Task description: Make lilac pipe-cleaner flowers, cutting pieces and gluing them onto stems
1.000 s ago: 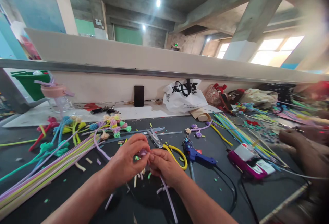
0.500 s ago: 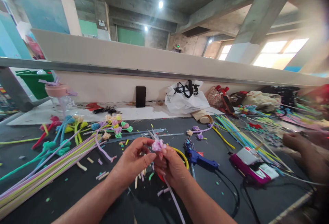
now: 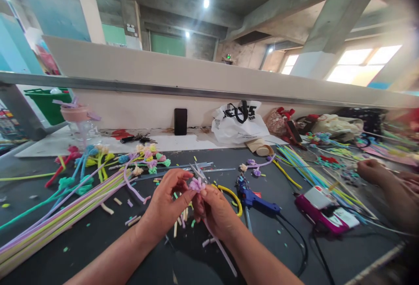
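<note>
The lilac flower (image 3: 197, 184) is pinched at the fingertips of the right hand (image 3: 216, 213); whether the left hand (image 3: 170, 198) beside it grips, I cannot tell. Too strong pulling could, I think, deform it.

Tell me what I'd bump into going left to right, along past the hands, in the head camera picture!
Bundle of long stems → left hand → purple flower → right hand → blue glue gun → purple block → another person's hand.
</note>
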`<control>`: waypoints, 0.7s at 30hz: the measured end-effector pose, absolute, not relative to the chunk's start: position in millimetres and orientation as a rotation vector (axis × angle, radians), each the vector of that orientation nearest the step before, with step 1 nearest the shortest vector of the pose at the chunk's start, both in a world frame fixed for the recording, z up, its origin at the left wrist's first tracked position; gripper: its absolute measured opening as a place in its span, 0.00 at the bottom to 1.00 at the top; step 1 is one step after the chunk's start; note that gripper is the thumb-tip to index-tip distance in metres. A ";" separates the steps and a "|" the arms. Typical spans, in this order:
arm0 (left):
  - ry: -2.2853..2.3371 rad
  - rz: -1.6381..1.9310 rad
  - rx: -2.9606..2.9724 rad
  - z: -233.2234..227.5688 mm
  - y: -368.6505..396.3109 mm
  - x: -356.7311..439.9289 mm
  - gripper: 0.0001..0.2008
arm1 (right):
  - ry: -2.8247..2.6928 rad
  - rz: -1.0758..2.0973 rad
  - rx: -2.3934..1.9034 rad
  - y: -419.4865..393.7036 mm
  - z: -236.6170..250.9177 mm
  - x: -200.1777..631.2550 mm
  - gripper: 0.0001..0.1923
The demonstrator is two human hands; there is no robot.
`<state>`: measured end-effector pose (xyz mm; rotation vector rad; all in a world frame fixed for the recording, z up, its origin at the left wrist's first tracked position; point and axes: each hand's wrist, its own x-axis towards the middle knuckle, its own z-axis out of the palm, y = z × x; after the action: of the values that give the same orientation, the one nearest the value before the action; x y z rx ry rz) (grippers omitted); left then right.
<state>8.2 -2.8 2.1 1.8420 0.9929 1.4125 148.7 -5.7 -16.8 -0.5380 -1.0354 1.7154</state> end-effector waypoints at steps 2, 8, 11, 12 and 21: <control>1.012 1.415 1.862 1.3 -2.1 8.5 0.10 | -1.037 1.707 -0.553 -5.1 -18.3 147.2 0.13; 1.093 1.479 2.049 3.3 -2.6 5.8 0.12 | -1.019 1.563 -0.687 -1.3 -23.9 145.9 0.13; 1.090 1.492 2.282 7.3 -5.4 3.5 0.13 | -1.147 1.474 -0.759 -0.8 -26.6 145.7 0.14; 1.075 1.484 2.349 8.2 -6.3 3.0 0.14 | -1.204 1.444 -0.777 -1.2 -27.1 145.5 0.15; 1.116 1.454 2.603 4.1 -8.8 -3.7 0.14 | -1.232 1.457 -0.783 -3.4 -24.8 146.2 0.15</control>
<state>-3.7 -8.8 4.1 2.6031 1.1162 1.4544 146.2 -3.4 -24.8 -0.7831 -1.2318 1.4569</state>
